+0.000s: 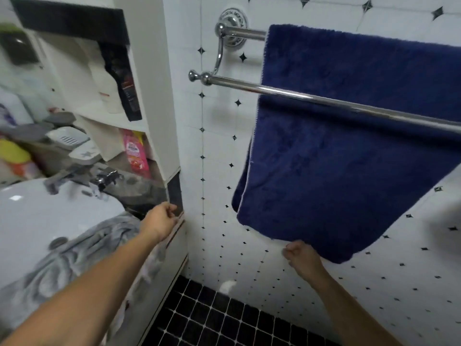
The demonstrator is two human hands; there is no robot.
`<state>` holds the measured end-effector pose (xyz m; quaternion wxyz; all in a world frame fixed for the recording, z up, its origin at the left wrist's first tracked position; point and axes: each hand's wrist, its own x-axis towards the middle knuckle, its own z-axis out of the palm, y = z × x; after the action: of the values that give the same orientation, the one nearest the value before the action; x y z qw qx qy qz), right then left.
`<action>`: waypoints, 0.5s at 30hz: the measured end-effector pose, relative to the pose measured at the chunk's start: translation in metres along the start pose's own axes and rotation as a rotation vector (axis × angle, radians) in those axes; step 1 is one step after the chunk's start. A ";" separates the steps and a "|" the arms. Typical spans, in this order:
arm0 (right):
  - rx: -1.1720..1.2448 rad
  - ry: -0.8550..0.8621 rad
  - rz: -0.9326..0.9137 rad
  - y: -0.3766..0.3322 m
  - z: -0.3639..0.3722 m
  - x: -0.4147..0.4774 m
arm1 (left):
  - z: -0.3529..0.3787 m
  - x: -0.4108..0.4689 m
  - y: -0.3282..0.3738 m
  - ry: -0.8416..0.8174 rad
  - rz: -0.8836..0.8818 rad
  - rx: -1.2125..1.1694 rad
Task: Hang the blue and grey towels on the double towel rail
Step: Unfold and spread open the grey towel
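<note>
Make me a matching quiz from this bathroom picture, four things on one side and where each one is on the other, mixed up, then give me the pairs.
Things:
1. blue towel
2. grey towel
3. front rail
4. right hand

Places:
A. bare, with nothing hung over it
B. lying crumpled in the sink
C. just under the blue towel's bottom edge
D. draped over the back rail, nearest the wall

Pairs: 1-D, 2-B, 3-A, 4-C
</note>
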<state>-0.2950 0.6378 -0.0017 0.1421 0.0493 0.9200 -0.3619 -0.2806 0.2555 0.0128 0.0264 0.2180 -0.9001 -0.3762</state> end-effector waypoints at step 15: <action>-0.054 -0.454 -0.267 -0.239 0.285 -0.043 | -0.156 -0.043 -0.224 0.039 0.000 0.254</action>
<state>-0.2361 0.2694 -0.0317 0.2969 -0.1587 0.8724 -0.3545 -0.1255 0.0295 -0.0249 0.0162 0.2271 -0.9398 -0.2547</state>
